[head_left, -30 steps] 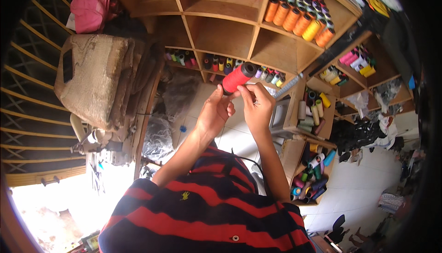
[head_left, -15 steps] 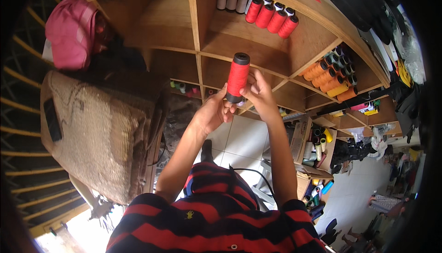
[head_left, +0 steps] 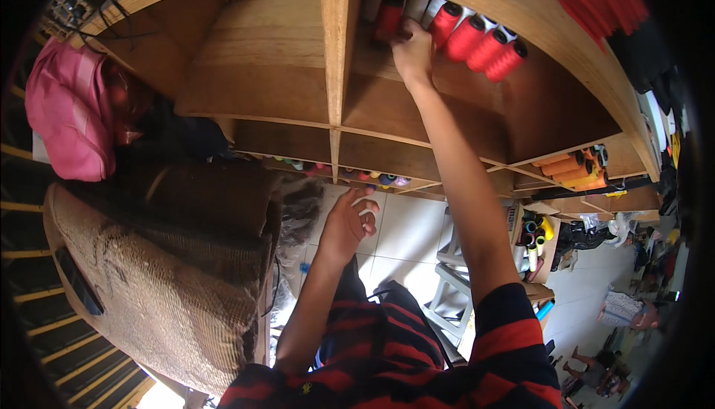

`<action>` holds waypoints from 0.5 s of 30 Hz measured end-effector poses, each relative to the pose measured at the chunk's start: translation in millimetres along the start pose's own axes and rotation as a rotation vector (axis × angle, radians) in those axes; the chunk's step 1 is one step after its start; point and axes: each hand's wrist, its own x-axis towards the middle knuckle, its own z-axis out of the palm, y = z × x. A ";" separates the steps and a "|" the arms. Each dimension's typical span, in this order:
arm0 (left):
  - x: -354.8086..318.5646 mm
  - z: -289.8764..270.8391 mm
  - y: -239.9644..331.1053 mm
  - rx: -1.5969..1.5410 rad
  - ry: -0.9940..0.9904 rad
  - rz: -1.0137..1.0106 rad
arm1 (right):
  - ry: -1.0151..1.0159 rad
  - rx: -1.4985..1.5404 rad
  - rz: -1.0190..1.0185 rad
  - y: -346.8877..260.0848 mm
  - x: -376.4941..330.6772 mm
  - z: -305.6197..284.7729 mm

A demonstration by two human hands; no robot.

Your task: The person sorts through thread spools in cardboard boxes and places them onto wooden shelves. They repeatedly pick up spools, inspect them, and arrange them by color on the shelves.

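My right hand (head_left: 414, 53) reaches up into a wooden shelf compartment, its fingers closed on a red thread spool (head_left: 388, 18) with a dark top. That spool stands upright, slightly blurred, in front of pale spools at the compartment's left. Just right of the hand is a row of several red thread spools (head_left: 468, 38), with more spools behind them. My left hand (head_left: 350, 223) hangs lower, over the floor, with nothing in it; its fingers are loosely bent and apart.
Wooden dividers (head_left: 335, 51) split the shelf (head_left: 268, 85). Orange thread cones (head_left: 570, 167) occupy a compartment to the right. A brown ribbed cover (head_left: 171, 282) lies over something bulky at left, below a pink bag (head_left: 74, 111). A box of spools (head_left: 536, 241) stands lower right.
My right hand has carried the red spool from in front of me up into the shelf compartment. The left hand has let go of it and dropped lower. The view has shifted closer to the shelf.
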 end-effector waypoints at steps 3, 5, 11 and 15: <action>-8.2 -13.1 -4.1 -0.017 0.047 -0.015 | 0.114 -0.095 -0.128 24.2 22.6 24.6; -11.8 -21.1 -7.9 -0.045 0.062 -0.013 | 0.104 -0.201 -0.153 26.2 31.9 32.5; -14.5 -21.8 -8.8 -0.005 0.005 -0.006 | 0.091 -0.250 -0.294 20.2 39.4 44.2; -16.2 -18.6 -12.4 0.015 0.022 -0.001 | 0.170 -0.280 -0.432 29.5 38.0 49.1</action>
